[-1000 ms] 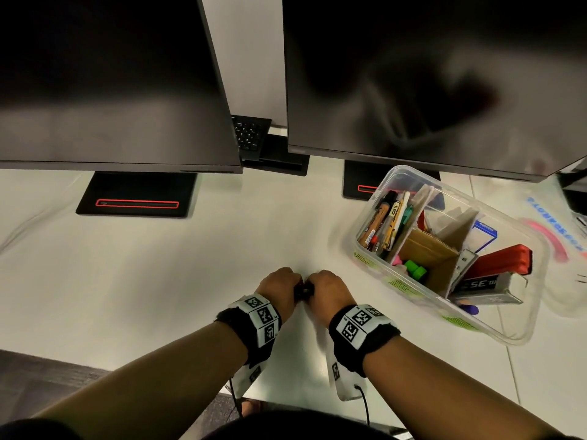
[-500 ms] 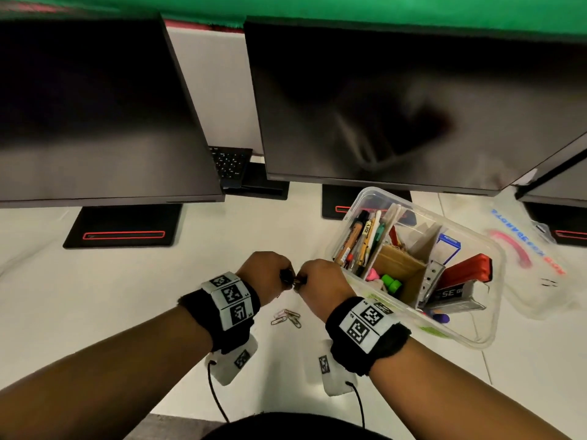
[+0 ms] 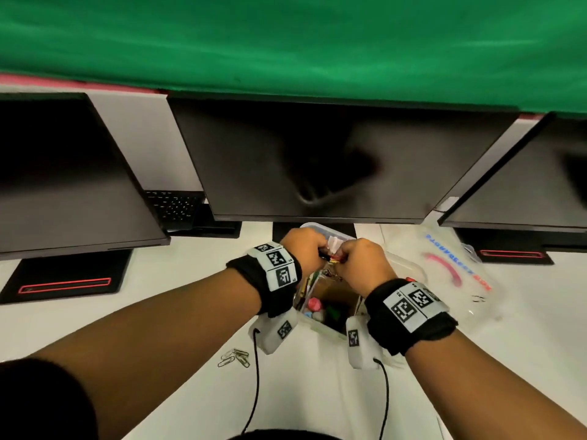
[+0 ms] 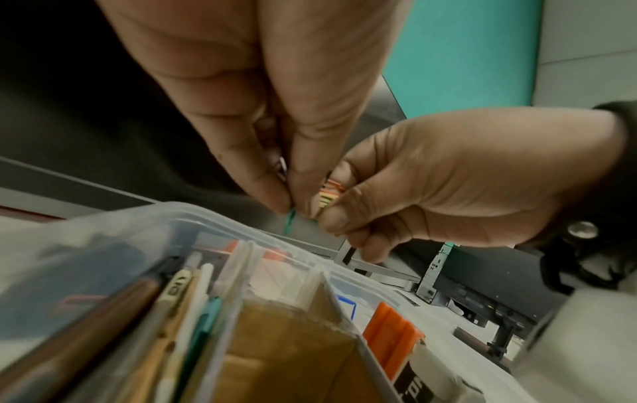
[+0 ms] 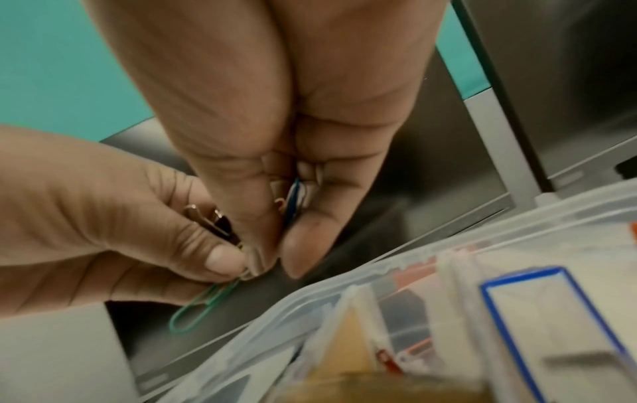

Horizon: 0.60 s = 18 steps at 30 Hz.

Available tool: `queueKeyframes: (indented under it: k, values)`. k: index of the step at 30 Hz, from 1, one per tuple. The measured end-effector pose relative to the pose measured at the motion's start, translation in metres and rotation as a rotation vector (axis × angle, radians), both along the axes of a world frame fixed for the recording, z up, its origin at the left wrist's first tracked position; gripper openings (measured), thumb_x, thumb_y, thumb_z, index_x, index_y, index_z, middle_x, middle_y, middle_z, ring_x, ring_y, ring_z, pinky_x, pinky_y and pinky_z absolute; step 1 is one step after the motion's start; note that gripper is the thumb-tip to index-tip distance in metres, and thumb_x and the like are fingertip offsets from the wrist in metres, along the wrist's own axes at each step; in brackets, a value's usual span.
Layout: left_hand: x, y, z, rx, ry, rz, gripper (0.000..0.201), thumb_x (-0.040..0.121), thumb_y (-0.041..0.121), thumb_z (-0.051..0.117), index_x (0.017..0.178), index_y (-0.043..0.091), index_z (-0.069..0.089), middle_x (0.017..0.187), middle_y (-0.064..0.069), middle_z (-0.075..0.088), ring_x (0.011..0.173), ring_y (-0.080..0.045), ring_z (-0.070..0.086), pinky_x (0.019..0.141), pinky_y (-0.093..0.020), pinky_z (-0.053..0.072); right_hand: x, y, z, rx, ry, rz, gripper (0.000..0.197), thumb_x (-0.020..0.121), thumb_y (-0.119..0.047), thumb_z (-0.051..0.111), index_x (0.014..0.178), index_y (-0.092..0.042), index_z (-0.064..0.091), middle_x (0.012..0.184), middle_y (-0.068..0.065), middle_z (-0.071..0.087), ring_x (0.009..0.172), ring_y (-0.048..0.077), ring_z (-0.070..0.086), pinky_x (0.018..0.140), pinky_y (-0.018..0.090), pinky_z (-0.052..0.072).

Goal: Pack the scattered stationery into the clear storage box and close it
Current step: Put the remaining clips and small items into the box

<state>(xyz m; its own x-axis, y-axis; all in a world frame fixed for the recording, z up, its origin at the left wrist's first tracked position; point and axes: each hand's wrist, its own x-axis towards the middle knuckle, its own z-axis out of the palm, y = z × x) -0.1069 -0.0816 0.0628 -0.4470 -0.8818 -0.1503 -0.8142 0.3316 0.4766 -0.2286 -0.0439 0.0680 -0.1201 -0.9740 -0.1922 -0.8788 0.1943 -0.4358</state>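
L hand point(image 3: 303, 249): fingers pinch green paper clip point(image 5: 201, 306), hangs below fingertips.
R hand point(image 3: 362, 265): fingers pinch clip bunch point(image 5: 293, 200).
Both: above clear storage box point(image 3: 409, 265), lid off.
Desk point(image 3: 158, 344): spare clips point(image 3: 234, 357) near L wrist.

Left hand point(image 4: 262, 103) hanging from top of view, thumb and forefinger pinching thin green wire paper clip point(image 4: 289, 222), metal glint showing between fingers. Right hand point(image 4: 448, 188) reaching in from right, fingertips touching left fingertips, pinching small orange-and-yellow striped piece point(image 4: 329, 195). Both hands hovering just above far rim of clear plastic storage box point(image 4: 193, 218). Box lying open below, holding pens and pencils point(image 4: 179, 300) in left compartment, brown cardboard divider point(image 4: 286, 346) in middle, orange plastic item point(image 4: 391, 330) at right.
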Motion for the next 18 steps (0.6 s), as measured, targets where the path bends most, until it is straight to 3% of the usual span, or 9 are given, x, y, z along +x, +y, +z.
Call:
queueKeyframes:
  k: [4, 8, 10, 13, 15, 18]
  values:
    - [-0.030, -0.010, -0.006, 0.087, 0.059, 0.030, 0.022, 0.080, 0.015, 0.068, 0.102, 0.014, 0.071, 0.102, -0.003, 0.070, 0.098, -0.019, 0.063, 0.076, -0.022, 0.044, -0.031, -0.011, -0.006, -0.018, 0.007, -0.045, 0.012, 0.079, -0.010, 0.067, 0.090, -0.010, 0.072, 0.093, 0.012, 0.071, 0.086, 0.026, 0.062, 0.075, 0.024, 0.043]
    - [-0.031, -0.012, -0.015, 0.324, 0.226, 0.093, 0.038, 0.084, 0.000, 0.059, 0.122, 0.006, 0.059, 0.103, -0.005, 0.067, 0.095, -0.019, 0.064, 0.081, -0.023, 0.049, -0.045, -0.017, -0.017, 0.024, -0.054, -0.067, 0.027, 0.077, -0.007, 0.072, 0.103, -0.010, 0.069, 0.105, 0.010, 0.070, 0.096, 0.024, 0.064, 0.086, 0.026, 0.048]
    - [-0.020, -0.013, -0.019, 0.299, 0.220, 0.115, 0.038, 0.084, 0.001, 0.058, 0.122, 0.008, 0.059, 0.113, -0.009, 0.067, 0.104, -0.022, 0.063, 0.088, -0.026, 0.048, -0.048, -0.017, -0.022, 0.030, -0.037, -0.076, 0.032, 0.079, -0.004, 0.068, 0.110, -0.013, 0.067, 0.111, 0.008, 0.068, 0.101, 0.023, 0.063, 0.087, 0.024, 0.046]
    - [0.006, -0.011, -0.025, 0.315, 0.267, 0.133, 0.037, 0.082, -0.001, 0.061, 0.117, 0.012, 0.063, 0.114, -0.010, 0.068, 0.104, -0.021, 0.065, 0.092, -0.029, 0.052, -0.039, -0.015, -0.026, 0.015, -0.081, -0.073, 0.027, 0.080, -0.002, 0.065, 0.102, -0.016, 0.069, 0.109, 0.005, 0.068, 0.098, 0.020, 0.063, 0.087, 0.025, 0.047]
    - [0.025, -0.008, -0.025, 0.294, 0.297, 0.154, 0.033, 0.081, 0.000, 0.063, 0.112, 0.012, 0.066, 0.110, -0.008, 0.069, 0.097, -0.020, 0.066, 0.087, -0.031, 0.055, -0.026, -0.012, -0.022, -0.006, -0.122, -0.040, 0.019, 0.080, -0.004, 0.065, 0.088, -0.022, 0.068, 0.103, 0.003, 0.069, 0.089, 0.019, 0.062, 0.086, 0.028, 0.050]
    - [0.058, -0.002, -0.026, 0.242, 0.281, 0.178, 0.027, 0.080, 0.004, 0.067, 0.106, 0.010, 0.067, 0.105, -0.007, 0.069, 0.082, -0.015, 0.061, 0.068, -0.018, 0.051, 0.008, -0.003, -0.017, -0.027, -0.167, 0.056, 0.017, 0.082, -0.010, 0.063, 0.080, -0.027, 0.065, 0.093, -0.003, 0.065, 0.085, 0.014, 0.058, 0.083, 0.026, 0.048]
